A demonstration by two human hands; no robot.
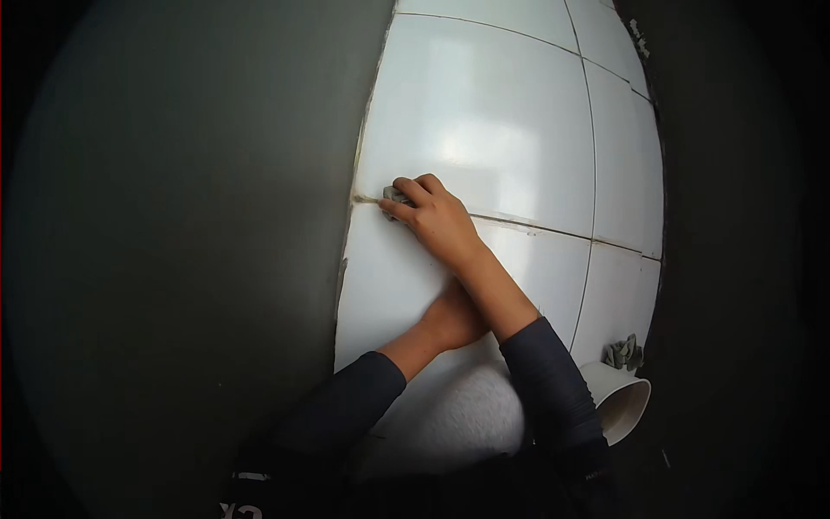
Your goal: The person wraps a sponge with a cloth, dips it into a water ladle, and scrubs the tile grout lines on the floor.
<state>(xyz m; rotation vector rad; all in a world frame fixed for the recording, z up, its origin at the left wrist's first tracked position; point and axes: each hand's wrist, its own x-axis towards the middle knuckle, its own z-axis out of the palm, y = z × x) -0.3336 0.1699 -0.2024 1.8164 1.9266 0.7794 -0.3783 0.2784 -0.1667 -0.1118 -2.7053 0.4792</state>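
Observation:
My right hand [434,214] reaches up and to the left, its fingers closed round a small grey cloth or sponge [396,197] pressed on the white tiles [484,95]. The grey piece lies over the left end of a horizontal joint [519,225], close to the tiles' left edge. Beneath my right forearm, my left hand [456,318] is crossed over to the right; its fingers are hidden behind that arm.
A white container [616,385] lies at the lower right with its opening toward me. A crumpled grey cloth [624,352] is just above it. Dark surfaces border the tiles on both sides. A light grey knee [480,406] is below my arms.

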